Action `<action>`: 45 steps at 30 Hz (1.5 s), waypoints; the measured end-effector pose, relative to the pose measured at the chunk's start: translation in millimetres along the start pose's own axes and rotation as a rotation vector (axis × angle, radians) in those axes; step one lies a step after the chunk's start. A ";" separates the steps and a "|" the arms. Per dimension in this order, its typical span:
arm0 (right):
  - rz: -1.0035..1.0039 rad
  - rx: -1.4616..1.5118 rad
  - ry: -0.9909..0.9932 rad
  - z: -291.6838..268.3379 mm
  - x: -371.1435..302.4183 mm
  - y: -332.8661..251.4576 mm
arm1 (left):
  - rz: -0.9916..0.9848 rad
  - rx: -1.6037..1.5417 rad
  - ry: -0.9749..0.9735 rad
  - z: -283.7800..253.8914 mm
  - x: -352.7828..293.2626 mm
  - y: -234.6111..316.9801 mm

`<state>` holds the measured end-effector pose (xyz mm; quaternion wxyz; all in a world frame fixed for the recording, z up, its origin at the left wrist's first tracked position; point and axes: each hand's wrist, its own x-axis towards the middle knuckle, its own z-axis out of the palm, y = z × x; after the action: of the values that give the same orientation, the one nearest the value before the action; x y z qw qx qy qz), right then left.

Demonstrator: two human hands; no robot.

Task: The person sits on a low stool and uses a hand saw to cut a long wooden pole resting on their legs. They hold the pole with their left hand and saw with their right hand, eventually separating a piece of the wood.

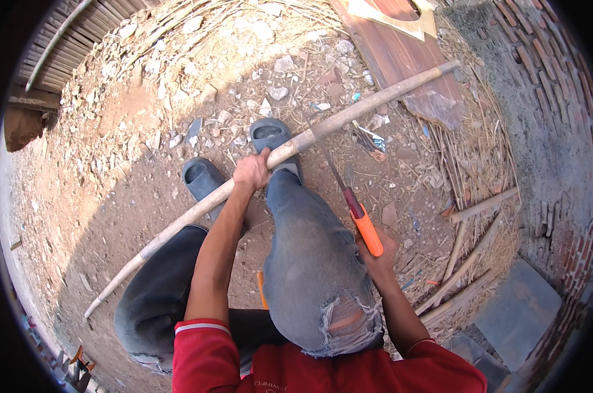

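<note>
Looking down from the head, we note nearest one red shirt point(349, 374) with two sleeves, and below it one pair of jeans point(313, 245), two legs, the right knee torn open.

Hands: two. The right hand point(380, 254), beside the right leg, is clamped on the rear of one saw point(364, 227); its grip is orange with a dark red part ahead. We count one narrow blade, crossing the pole beyond the right knee. Whether its teeth have cut in, we cannot tell.

The left hand point(249, 173) is clamped on one long, pale pole point(288, 151), holding it from above. The pole slants from low left to upper right, passing in front of both knees and over the right sandal. Its thinner end is at the left.

Sandals: two, grey, open-toed; left sandal point(201, 178), right sandal point(270, 133), side by side and slightly apart.

At the right we record at least four thick loose sticks point(482, 205) over straw, and one large grey slab point(520, 313) near the lower corner.

Around and ahead: dirt ground point(129, 223) with stones too many to count. Farther out, one brown board point(391, 56), overlapped by the pole's far end, with one pale cut-out piece point(389, 19) on it; one brick wall point(539, 72), right; one slatted panel point(80, 42), upper left.
</note>
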<state>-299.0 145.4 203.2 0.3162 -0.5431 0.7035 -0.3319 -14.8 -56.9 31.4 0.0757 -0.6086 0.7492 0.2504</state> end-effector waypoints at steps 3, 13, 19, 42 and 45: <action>0.012 -0.060 -0.071 -33.2 -36.3 -3.7 | -0.004 0.010 -0.006 1.4 0.2 -1.5; 0.052 -0.045 -0.058 27.6 80.3 -3.5 | 0.154 0.005 -0.010 7.6 4.2 0.6; -0.040 0.083 0.008 65.5 104.5 8.0 | 0.102 0.015 0.035 13.5 4.7 -23.6; 0.073 0.093 -0.068 18.7 29.1 -0.3 | -0.042 0.010 0.037 -2.3 -5.1 2.4; 0.091 -0.031 -0.065 -22.2 -30.0 -10.9 | -0.114 0.000 0.044 2.3 1.3 -4.6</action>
<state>-304.5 175.3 227.5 0.3452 -0.5258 0.7219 -0.2886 -11.2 -57.6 27.6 0.0734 -0.6557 0.7147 0.2320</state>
